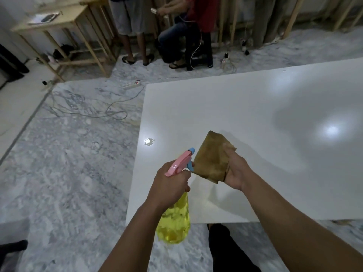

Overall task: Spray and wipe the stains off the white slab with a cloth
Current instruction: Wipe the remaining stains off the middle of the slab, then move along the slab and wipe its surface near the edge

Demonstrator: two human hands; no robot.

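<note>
The white slab [235,107] lies flat on the floor and fills the right half of the head view. Near its left edge sits a small wet splotch [149,142] under a light reflection. My left hand [170,181] grips a spray bottle [174,220] with yellow liquid, a pink head and a blue nozzle aimed toward the splotch. My right hand [235,169] holds a folded brown cloth [213,156] above the slab's near-left part, just right of the nozzle.
Marble floor [68,163] surrounds the slab. A white power strip [132,85] and loose cables [110,112] lie beyond the slab's far-left corner. Two people [167,30] are at the back, one standing, one seated on a dark stool. A wooden table [57,22] stands at far left.
</note>
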